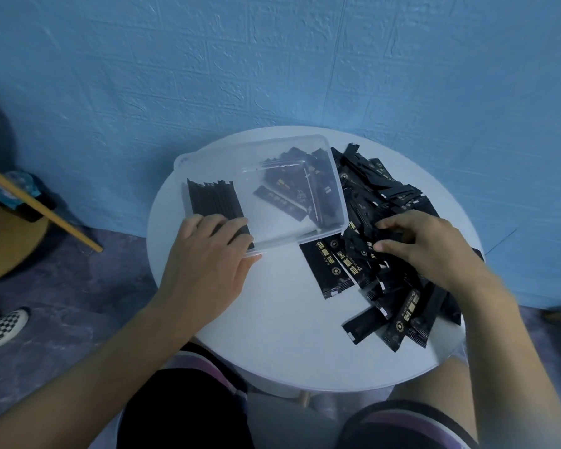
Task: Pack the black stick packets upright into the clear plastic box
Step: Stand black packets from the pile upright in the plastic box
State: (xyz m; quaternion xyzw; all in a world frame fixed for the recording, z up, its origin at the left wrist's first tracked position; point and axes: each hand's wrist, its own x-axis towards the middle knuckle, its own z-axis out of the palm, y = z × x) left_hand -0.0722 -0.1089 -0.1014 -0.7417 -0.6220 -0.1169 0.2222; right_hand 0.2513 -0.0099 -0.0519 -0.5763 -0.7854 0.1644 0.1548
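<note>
A clear plastic box [308, 233] sits at the back of the round white table [289, 345]. A row of black stick packets [212, 200] stands on edge at the box's left end. My left hand [208, 264] lies over the box's near left corner, its fingers pressing on that row. A few more packets [289, 192] lie flat or lean at the box's right end. To the right of the box spreads a loose pile of black packets [389, 202]. My right hand [428, 247] is down in the pile, fingers and thumb curled round a packet there.
Loose packets [327, 270] lie on the table in front of the box and trail to the near right edge [399, 325]. A blue textured wall stands behind. On the left are a wooden stick [46, 210], a round wooden stool and a checkered shoe [5, 325].
</note>
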